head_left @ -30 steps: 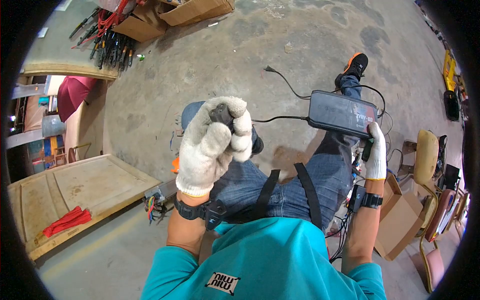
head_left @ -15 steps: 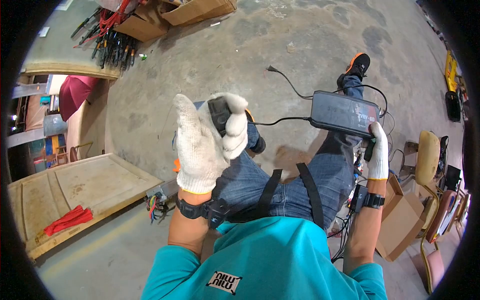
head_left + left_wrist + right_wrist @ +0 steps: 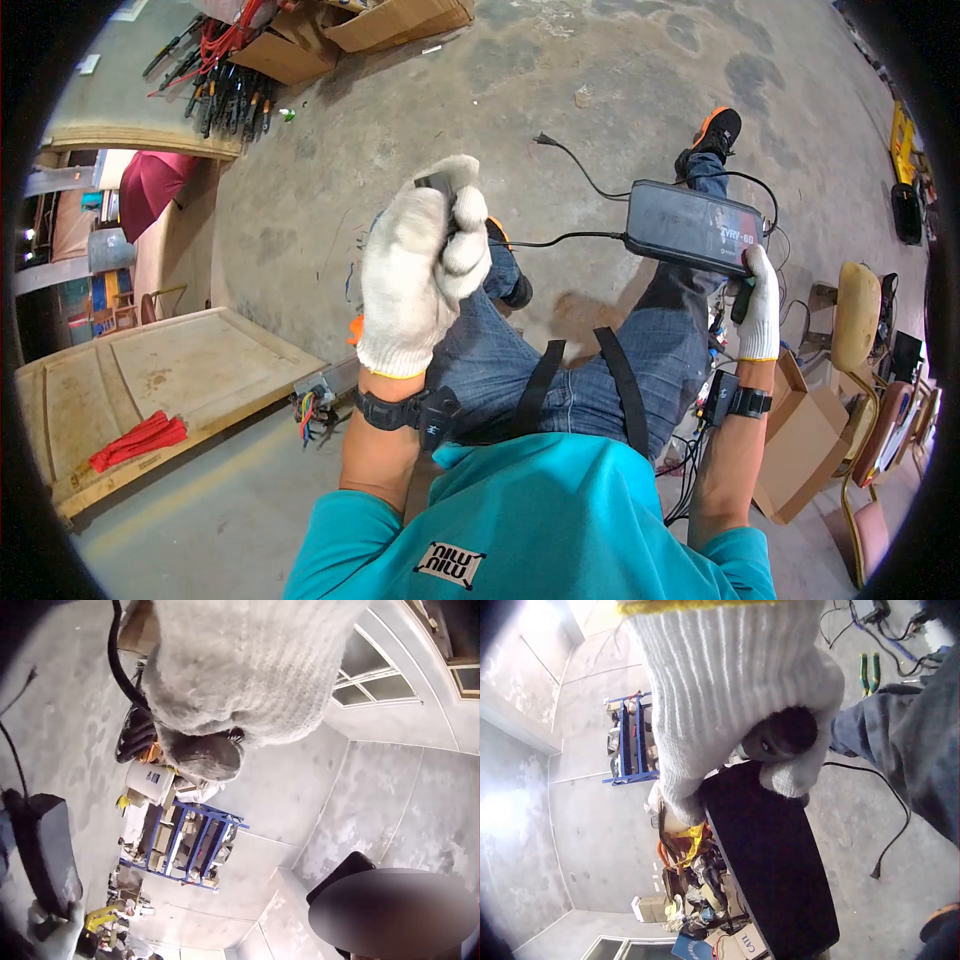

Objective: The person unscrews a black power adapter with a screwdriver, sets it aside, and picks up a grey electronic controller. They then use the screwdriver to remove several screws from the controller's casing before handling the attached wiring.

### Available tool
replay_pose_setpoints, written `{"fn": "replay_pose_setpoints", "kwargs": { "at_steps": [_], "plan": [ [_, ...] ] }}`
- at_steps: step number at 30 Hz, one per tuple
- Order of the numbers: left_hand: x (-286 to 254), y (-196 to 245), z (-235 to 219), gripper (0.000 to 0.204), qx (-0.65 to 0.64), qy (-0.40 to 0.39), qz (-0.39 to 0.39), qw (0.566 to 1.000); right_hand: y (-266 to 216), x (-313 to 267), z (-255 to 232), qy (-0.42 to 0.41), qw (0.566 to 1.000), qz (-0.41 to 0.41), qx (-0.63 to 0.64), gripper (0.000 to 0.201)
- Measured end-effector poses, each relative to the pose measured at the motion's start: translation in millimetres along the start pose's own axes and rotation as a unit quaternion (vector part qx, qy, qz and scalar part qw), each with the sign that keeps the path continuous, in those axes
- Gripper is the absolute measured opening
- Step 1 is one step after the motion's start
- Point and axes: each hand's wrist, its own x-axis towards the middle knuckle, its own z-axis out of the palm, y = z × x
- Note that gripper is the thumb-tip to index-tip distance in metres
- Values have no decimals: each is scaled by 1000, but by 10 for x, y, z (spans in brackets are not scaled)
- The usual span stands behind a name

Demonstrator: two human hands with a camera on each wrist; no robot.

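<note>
My left hand (image 3: 415, 270), in a white knit glove, grips a black connector (image 3: 436, 182), mostly hidden by the fingers. A black cable (image 3: 565, 238) runs towards this hand from the left end of a flat black charger box (image 3: 690, 225) with "60" in its lettering. My gloved right hand (image 3: 760, 305) holds that box by its near right corner, over the right thigh. The same hand also keeps a dark tool handle (image 3: 789, 733) in its curled fingers; the tool's working end is hidden. The box's second cord ends in a plug (image 3: 543, 139).
Left stands a low wooden panel (image 3: 180, 370) with a red cloth (image 3: 138, 442) and bunched coloured wires (image 3: 315, 410) at its corner. An open carton (image 3: 800, 435) and chairs (image 3: 855, 310) are close on the right. Green-handled pliers (image 3: 870, 675) lie on the floor.
My left hand opened its thumb outward, showing the connector, then turned and closed over it, now slightly higher. The right hand and the charger box have barely moved.
</note>
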Motion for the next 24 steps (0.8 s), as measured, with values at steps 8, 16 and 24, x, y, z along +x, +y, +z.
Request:
{"fn": "replay_pose_setpoints", "kwargs": {
  "at_steps": [8,16,24],
  "plan": [
    [18,-59,275,46,117,88,58,988,-83,-42,29,-11,1000,14,0,29],
    [-65,31,13,38,176,35,13,984,-5,71,-131,-23,999,19,15,28],
    [5,0,-154,61,56,40,-22,997,30,89,-178,-21,1000,14,5,30]
  ]
}}
